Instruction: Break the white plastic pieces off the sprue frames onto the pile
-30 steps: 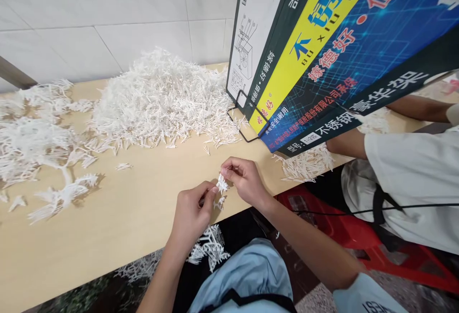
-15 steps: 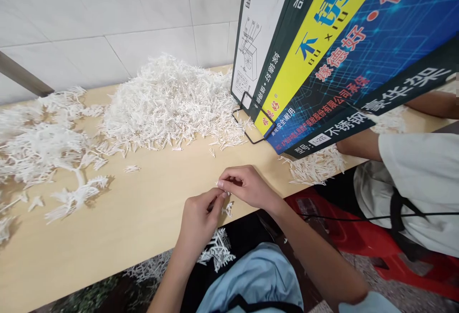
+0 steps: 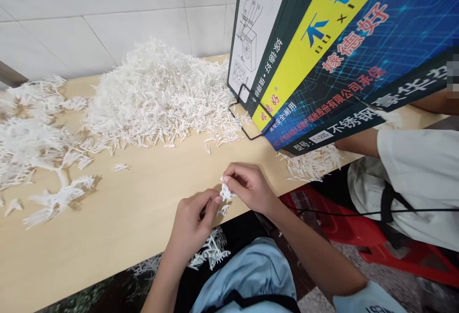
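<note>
My left hand and my right hand meet at the near edge of a light wooden table. Both pinch one small white plastic sprue piece with thin spikes. The left fingers grip its lower part, the right fingers its top. A bigger piece of white branched plastic hangs below the table edge, by my lap. A large heap of loose white plastic sticks lies further back on the table.
White branched sprues are spread over the left of the table. A big printed carton leans over the right side on a wire stand. Another person in a white shirt sits at the right, above a red stool.
The white piece between my fingers shows more now than half a second ago. My hands have stayed together at the table edge. The view has shifted slightly.
</note>
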{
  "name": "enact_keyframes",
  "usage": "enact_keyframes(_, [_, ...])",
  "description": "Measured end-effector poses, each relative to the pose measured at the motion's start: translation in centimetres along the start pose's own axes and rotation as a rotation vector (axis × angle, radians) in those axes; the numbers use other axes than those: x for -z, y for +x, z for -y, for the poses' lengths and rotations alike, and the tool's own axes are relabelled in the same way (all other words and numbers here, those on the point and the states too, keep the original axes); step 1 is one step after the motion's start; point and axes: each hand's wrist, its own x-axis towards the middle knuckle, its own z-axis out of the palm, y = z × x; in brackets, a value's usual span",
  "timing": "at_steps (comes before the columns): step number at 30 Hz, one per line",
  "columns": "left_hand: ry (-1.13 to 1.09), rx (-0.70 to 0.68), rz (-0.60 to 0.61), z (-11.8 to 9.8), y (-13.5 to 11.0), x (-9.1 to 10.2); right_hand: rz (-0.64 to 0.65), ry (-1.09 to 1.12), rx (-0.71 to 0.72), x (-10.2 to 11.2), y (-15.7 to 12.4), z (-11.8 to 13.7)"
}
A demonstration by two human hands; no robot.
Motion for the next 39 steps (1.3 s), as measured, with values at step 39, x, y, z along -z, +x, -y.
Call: enact_keyframes(39, [-0.031, 0.019, -0.087, 0.3, 0.3, -0.4, -0.129, 0.102, -0.02, -0.1, 2.2, -1.0])
